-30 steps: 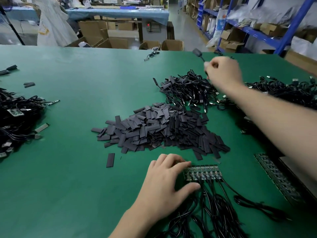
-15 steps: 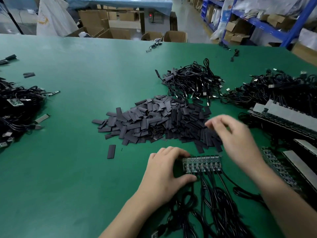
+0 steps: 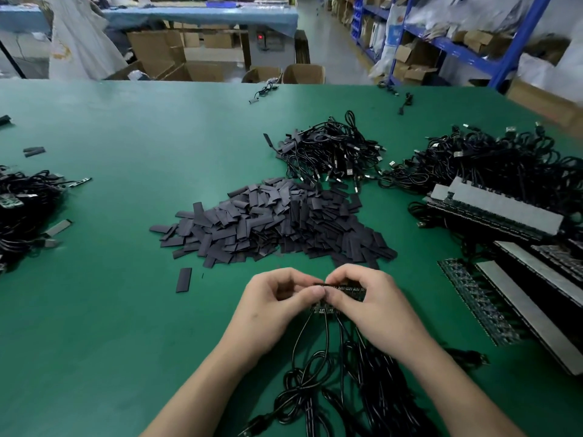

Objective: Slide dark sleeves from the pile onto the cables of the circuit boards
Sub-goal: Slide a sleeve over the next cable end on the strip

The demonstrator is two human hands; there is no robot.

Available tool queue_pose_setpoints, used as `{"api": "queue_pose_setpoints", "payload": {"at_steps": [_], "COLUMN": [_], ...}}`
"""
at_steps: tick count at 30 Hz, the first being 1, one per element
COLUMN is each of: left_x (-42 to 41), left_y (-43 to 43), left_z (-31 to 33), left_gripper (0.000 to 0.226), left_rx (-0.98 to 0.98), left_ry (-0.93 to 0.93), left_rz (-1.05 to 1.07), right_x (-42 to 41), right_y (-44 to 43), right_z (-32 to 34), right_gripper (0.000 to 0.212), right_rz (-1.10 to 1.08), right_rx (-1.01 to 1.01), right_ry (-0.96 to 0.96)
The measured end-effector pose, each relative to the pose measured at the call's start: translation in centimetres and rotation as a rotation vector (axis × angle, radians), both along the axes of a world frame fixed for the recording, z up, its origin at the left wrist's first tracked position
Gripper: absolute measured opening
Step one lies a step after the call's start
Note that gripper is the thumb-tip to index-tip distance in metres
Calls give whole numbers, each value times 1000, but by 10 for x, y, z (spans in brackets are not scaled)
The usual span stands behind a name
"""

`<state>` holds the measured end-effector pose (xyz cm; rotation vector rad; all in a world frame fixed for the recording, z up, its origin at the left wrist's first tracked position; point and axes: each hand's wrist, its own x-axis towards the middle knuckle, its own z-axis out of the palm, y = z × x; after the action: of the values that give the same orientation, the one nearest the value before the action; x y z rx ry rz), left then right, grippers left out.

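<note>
Dark sleeves (image 3: pixel 277 228) are heaped in a pile at the middle of the green table (image 3: pixel 126 310), just beyond both hands, with 1 stray sleeve (image 3: pixel 183 280) lying apart to the left. A circuit board strip (image 3: pixel 350 290) is held up off the table on the person's side of the pile, its black cables (image 3: pixel 328 373) trailing back toward the person. The right hand (image 3: pixel 375 307) is curled over the strip, fingers clamped on it. The left hand (image 3: pixel 271 307) is closed in a pinch, thumb and forefinger together on what appears to be a single sleeve (image 3: pixel 325 284) seen edge-on at the strip's left end — whether it is already started over a board cannot be told. The step in hand is judged to be the fitting of a sleeve at the strip's left end. The next move calls for the sleeve's mouth to be opened, lined up with the board end and pushed along toward the cable while the strip is steadied — without the flattened tube being buckled.
</note>
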<state>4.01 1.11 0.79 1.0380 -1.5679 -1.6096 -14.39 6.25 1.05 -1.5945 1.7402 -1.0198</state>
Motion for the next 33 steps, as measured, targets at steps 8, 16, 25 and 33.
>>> {"api": "queue_pose_setpoints", "payload": {"at_steps": [8, 16, 25, 33], "left_x": [3, 9, 10, 9], "left_y": [-4, -8, -7, -8], "left_z": [1, 1, 1, 1], "left_gripper": [17, 10, 11, 17], "left_rx": [68, 91, 241, 107], "left_ry": [81, 99, 283, 193], "left_rz": [-28, -73, -189, -10], "right_x": [-1, 0, 7, -5], "right_y": [-2, -6, -4, 3], "right_z": [-7, -10, -3, -2], "right_gripper": [10, 11, 4, 6], "right_rz": [42, 107, 200, 20], "right_rx": [6, 18, 8, -43], "right_ry": [-129, -256, -445, 17]}}
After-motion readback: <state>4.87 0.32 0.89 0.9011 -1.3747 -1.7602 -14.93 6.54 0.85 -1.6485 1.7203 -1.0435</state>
